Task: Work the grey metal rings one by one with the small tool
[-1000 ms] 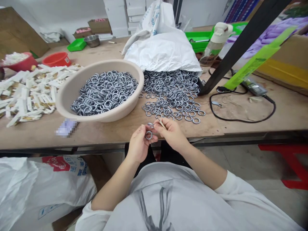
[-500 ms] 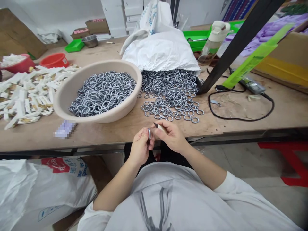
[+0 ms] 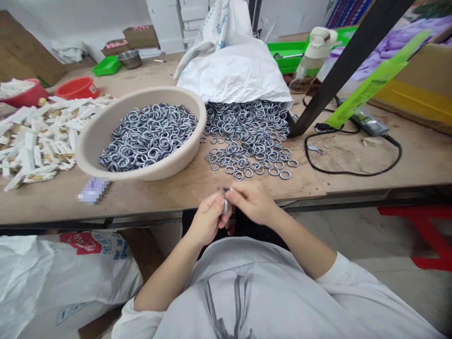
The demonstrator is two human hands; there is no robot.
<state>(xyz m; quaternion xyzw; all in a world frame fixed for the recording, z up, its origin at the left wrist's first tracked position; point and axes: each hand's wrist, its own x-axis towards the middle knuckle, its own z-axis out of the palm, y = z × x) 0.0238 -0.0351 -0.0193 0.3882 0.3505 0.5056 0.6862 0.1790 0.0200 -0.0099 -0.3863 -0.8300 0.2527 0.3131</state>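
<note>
Just over the table's front edge, my left hand [image 3: 208,217] is closed around one grey ring [image 3: 225,205], held upright between thumb and fingers. Close on its right is my right hand [image 3: 257,202], its fingers closed on a small knife whose dark blade [image 3: 225,190] points at the ring. Most of the knife is hidden by the fingers, and I cannot tell whether the blade touches the ring. Beyond my hands, many loose grey rings [image 3: 247,141] lie spread on the table. More rings [image 3: 151,136] fill the wide beige basin [image 3: 84,162] at left.
A white sack [image 3: 236,75] lies behind the loose rings. White strips [image 3: 31,146] cover the table's left side, near a red bowl [image 3: 77,88]. A dark slanted post [image 3: 335,80], a bottle [image 3: 312,59] and a black cable [image 3: 367,174] are at right.
My right hand has turned over and moved in against the left, bringing the blade to the ring. The knife's pale handle is now covered. The left hand has shifted slightly right and down.
</note>
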